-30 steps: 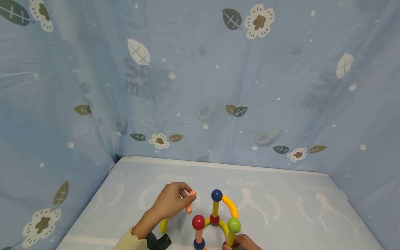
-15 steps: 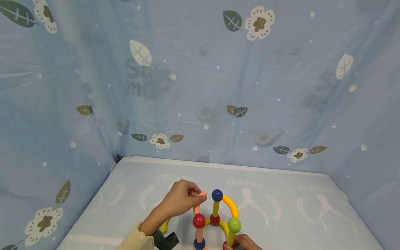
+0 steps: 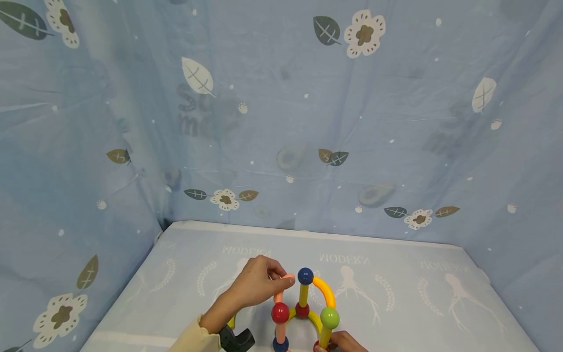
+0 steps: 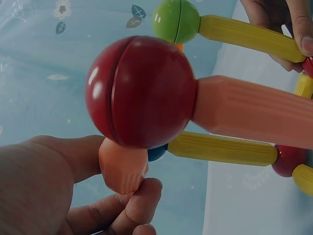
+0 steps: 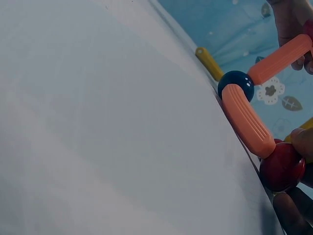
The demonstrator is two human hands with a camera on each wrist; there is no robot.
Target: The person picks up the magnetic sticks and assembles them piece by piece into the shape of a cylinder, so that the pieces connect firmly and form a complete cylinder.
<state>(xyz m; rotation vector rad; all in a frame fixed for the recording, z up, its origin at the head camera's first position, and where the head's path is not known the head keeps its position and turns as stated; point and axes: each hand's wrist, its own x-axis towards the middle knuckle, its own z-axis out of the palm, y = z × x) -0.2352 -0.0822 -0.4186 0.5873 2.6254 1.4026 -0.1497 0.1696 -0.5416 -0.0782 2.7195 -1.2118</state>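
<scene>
My left hand (image 3: 257, 283) pinches a curved peach stick (image 3: 279, 296) between thumb and fingers. Its lower end meets the red ball (image 3: 280, 313) on top of a straight peach stick (image 3: 280, 333), which stands on a blue ball (image 3: 280, 344). These belong to a frame of balls and sticks. At the frame's near right corner, my right hand (image 3: 345, 341) grips a red base ball (image 4: 308, 64) below a yellow stick (image 3: 325, 337) topped by a green ball (image 3: 329, 318). In the right wrist view, thumb and fingers lie around that red ball (image 5: 282, 166).
A curved orange stick (image 3: 324, 289) links the green ball to an upper blue ball (image 3: 305, 276) at the back of the frame. A loose yellow piece (image 3: 232, 322) lies by the left wrist, partly hidden. Patterned blue cloth (image 3: 281, 122) hangs behind the table (image 3: 396, 283).
My left hand has moved right with the curved peach stick, bringing its lower end onto the red ball. My right hand has stayed in place.
</scene>
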